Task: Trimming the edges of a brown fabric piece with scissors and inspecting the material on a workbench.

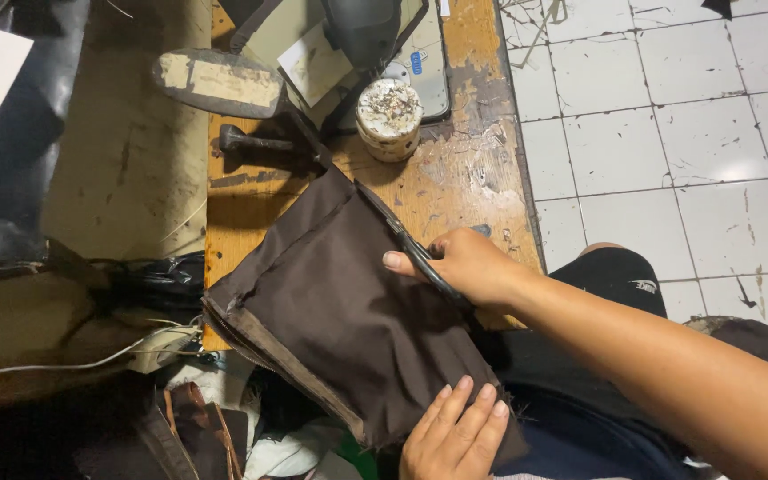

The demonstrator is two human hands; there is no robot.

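A dark brown piece of fabric point(331, 302) lies across the front edge of a worn wooden table point(455, 178) and hangs toward my lap. My right hand point(464, 265) is shut on black scissors point(406, 242), whose blades run along the fabric's upper right edge. At the bottom, my left hand point(455, 436) lies flat on the fabric's lower corner, fingers together, pressing it down.
A round tin point(389, 117) with a grimy lid stands on the table beside a dark sewing machine point(357, 36) and a paper slip point(313, 62). A metal tool point(260, 142) lies to the left. White tiled floor point(668, 133) is at right; cloth scraps and cables point(171, 356) pile at lower left.
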